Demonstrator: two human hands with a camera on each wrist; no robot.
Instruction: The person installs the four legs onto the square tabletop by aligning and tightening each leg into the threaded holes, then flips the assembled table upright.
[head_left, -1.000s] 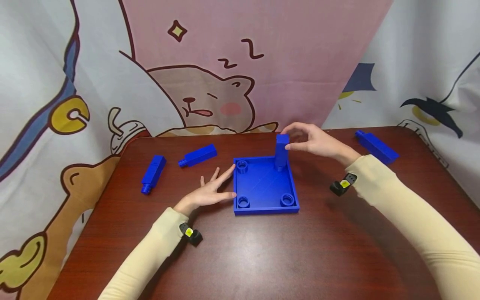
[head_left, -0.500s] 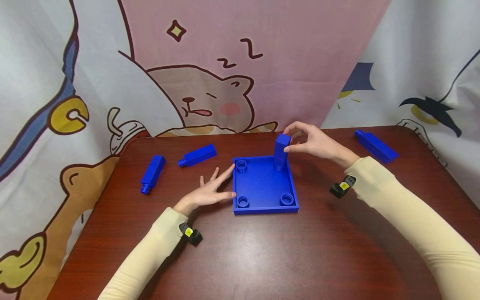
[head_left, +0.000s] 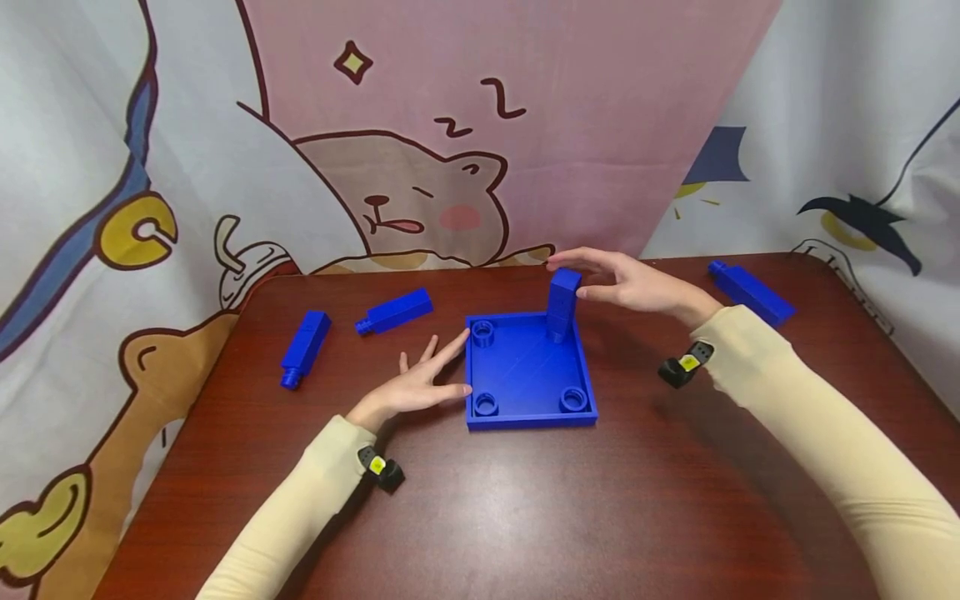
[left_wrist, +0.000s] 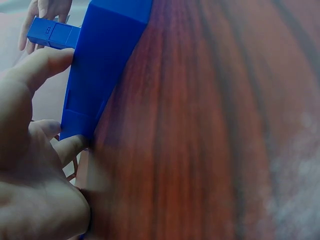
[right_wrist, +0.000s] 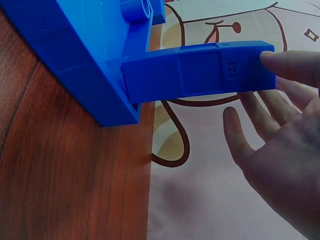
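Observation:
A blue square leg stands upright in the back right corner of a shallow blue square tray. My right hand is around the leg's top with its fingers loosely extended, index finger reaching past the far side. In the right wrist view the thumb tip overlaps the leg's top end, and the other fingers lie behind it. Fingers spread, my left hand touches the tray's left side with thumb and index fingertips. Round threaded sockets sit in the tray's other corners.
Two more blue legs with threaded ends lie to the left, one leg near the table's left side and another leg behind the left hand. A third leg lies at the back right. A printed curtain borders the dark wooden table.
The leg stood about upright, then tilted slightly and turned a little. My right hand's fingers have loosened from pinching its top and straightened out. The left hand and tray stay put.

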